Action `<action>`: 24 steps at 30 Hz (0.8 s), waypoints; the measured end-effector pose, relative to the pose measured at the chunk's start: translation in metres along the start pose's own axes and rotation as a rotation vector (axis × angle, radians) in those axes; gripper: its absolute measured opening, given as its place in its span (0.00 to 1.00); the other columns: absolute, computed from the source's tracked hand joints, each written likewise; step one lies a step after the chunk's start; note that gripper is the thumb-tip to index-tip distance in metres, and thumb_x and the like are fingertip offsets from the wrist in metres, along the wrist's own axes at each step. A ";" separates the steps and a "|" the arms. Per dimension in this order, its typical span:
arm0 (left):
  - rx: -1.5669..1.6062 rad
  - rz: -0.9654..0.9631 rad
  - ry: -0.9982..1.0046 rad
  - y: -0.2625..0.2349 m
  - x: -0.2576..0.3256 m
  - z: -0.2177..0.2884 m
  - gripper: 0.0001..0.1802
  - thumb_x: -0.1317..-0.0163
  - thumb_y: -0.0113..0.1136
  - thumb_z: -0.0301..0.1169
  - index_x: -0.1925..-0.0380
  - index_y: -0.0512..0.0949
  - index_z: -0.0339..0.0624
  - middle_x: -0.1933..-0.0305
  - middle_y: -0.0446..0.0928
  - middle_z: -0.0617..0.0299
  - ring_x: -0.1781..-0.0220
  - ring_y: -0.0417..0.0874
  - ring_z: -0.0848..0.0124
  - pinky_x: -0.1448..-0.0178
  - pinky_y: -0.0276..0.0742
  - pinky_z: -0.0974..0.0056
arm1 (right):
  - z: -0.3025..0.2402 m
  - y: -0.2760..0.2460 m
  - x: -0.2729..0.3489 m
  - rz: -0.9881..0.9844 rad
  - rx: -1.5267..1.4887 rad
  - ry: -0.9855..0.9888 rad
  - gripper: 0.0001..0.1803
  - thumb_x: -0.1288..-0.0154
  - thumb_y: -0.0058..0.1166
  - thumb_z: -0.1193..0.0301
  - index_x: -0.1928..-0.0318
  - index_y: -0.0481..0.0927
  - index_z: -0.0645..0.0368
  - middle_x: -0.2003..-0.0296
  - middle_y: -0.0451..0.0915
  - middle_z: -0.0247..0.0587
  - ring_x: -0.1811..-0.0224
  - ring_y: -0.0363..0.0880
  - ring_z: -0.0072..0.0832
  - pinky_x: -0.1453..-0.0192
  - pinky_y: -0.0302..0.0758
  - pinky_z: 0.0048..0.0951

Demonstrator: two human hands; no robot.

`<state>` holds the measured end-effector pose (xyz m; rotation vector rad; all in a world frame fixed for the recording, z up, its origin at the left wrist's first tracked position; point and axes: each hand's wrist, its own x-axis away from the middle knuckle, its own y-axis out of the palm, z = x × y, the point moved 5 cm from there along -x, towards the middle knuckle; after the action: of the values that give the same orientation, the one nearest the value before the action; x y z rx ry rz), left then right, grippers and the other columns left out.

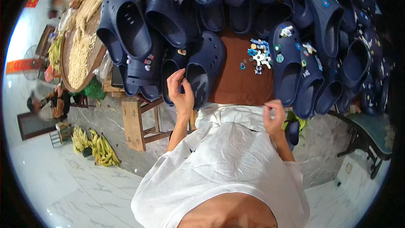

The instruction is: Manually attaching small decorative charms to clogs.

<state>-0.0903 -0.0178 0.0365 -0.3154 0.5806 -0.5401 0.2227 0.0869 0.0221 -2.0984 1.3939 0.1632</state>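
Observation:
My left hand [180,93] grips the heel rim of a dark blue clog [206,65] that lies on the brown table [240,86]. My right hand [274,116] hovers at the table's near edge with its fingers curled; whether it pinches anything small I cannot tell. A small heap of colourful shoe charms [259,57] lies on the table between the clogs. To the right stand clogs with charms fitted [287,59]. My white shirt fills the lower middle.
Piles of dark blue clogs [139,25] cover the left, back and right of the table. A round tray of pale produce [80,55] sits at left on a wooden stand [133,124]. Bananas [99,147] lie on the tiled floor. A seated person [48,105] is at far left.

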 end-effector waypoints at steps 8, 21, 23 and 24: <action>-0.135 -0.017 -0.099 -0.006 -0.006 -0.019 0.23 0.37 0.56 0.20 0.40 0.73 0.40 0.46 0.74 0.57 0.49 0.77 0.68 0.48 0.74 0.66 | -0.015 0.153 -0.062 -0.504 -0.024 0.267 0.49 0.42 0.66 0.52 0.31 0.54 0.65 0.43 0.66 0.58 0.53 0.80 0.50 0.52 0.79 0.47; -0.079 -0.095 -0.234 0.012 -0.011 -0.081 0.20 0.34 0.55 0.27 0.43 0.72 0.29 0.47 0.79 0.39 0.42 0.81 0.51 0.39 0.74 0.58 | -0.004 0.151 -0.071 -0.368 0.196 0.280 0.46 0.45 0.57 0.72 0.29 0.48 0.64 0.44 0.63 0.66 0.54 0.76 0.66 0.50 0.77 0.55; -0.024 -0.115 -0.290 0.009 -0.017 -0.069 0.20 0.35 0.55 0.26 0.44 0.73 0.29 0.48 0.80 0.40 0.43 0.81 0.53 0.40 0.74 0.58 | 0.004 0.137 -0.070 -0.362 0.234 0.272 0.45 0.45 0.56 0.73 0.29 0.49 0.64 0.45 0.63 0.66 0.55 0.76 0.65 0.51 0.77 0.55; 0.024 -0.134 -0.346 0.008 -0.019 -0.063 0.19 0.35 0.54 0.25 0.45 0.73 0.29 0.49 0.80 0.41 0.44 0.82 0.54 0.41 0.74 0.59 | 0.006 0.132 -0.069 -0.360 0.267 0.265 0.44 0.45 0.56 0.73 0.29 0.50 0.64 0.46 0.64 0.65 0.55 0.77 0.65 0.52 0.77 0.55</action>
<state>-0.1374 -0.0089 -0.0088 -0.4165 0.2187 -0.6051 0.0789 0.1102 -0.0088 -2.1525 1.0811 -0.4361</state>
